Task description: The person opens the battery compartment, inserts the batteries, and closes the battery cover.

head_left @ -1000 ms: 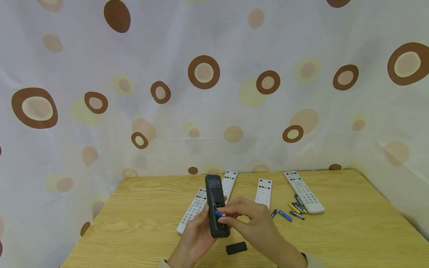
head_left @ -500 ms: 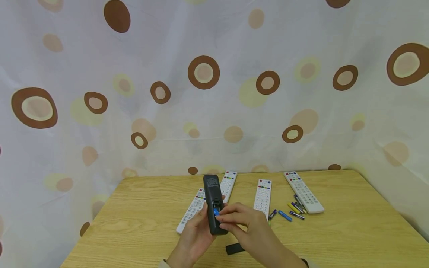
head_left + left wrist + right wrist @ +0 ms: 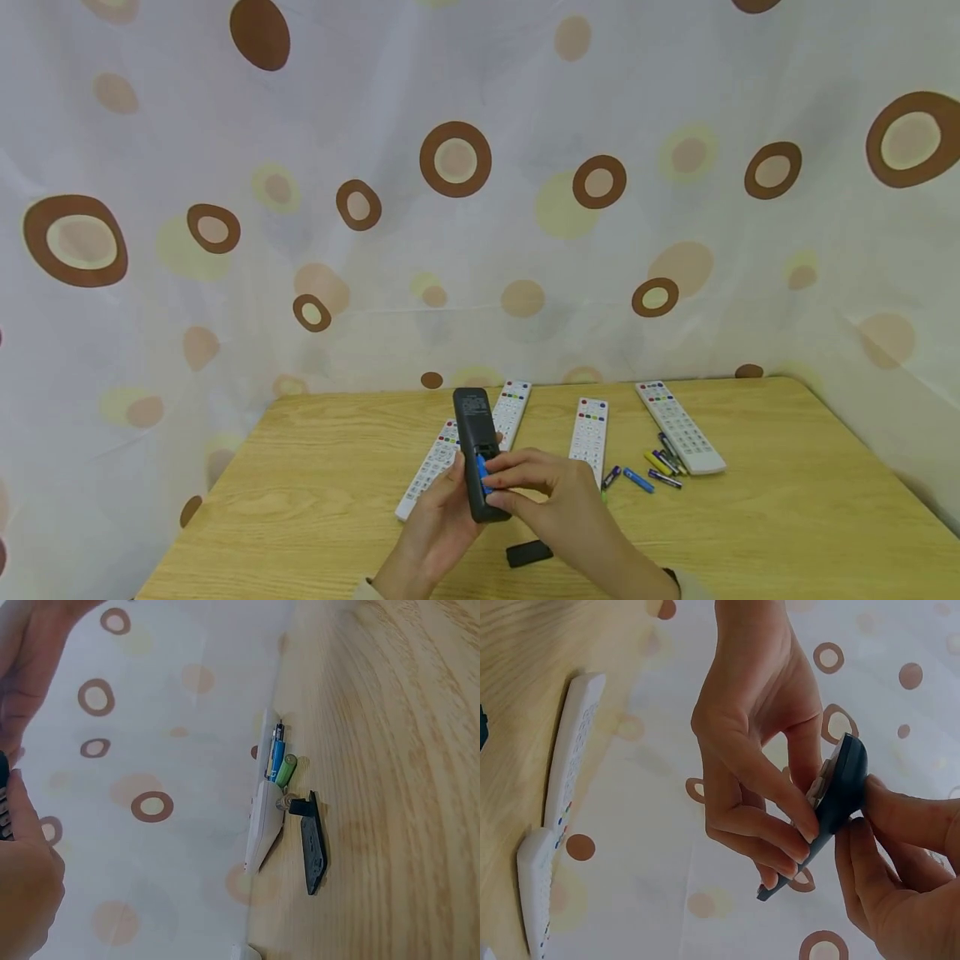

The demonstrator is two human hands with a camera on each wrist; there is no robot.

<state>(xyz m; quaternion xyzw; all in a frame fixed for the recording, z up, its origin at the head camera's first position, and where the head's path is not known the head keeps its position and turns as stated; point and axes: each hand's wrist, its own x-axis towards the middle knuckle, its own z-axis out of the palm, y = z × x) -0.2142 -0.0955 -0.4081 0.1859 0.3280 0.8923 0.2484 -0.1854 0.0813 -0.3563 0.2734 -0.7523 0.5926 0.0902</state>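
Observation:
A black remote control (image 3: 474,417) is held above the table, back side facing up, in my left hand (image 3: 438,521), whose fingers curl round its body. In its uncovered battery compartment a blue battery (image 3: 482,471) lies lengthwise, partly hidden by fingertips. My right hand (image 3: 555,492) pinches this battery from the right side. The right wrist view has the remote control (image 3: 847,780) edge-on between both hands, keys toward the left hand. On the table below the hands lies a black battery cover (image 3: 528,553), also visible as the cover (image 3: 313,847) in the left wrist view.
White remote controls lie behind the hands: one at left (image 3: 427,471), one upright in view (image 3: 512,408), one at centre right (image 3: 589,433) and one farther right (image 3: 678,429). Loose batteries (image 3: 663,463) cluster beside the last, with a blue battery (image 3: 638,480) nearer. A patterned curtain (image 3: 480,333) stands behind the table.
The blue battery has turned from sticking out at an angle to lying along the compartment. The right hand followed it slightly left, and the remote control shifted a little left in the left hand.

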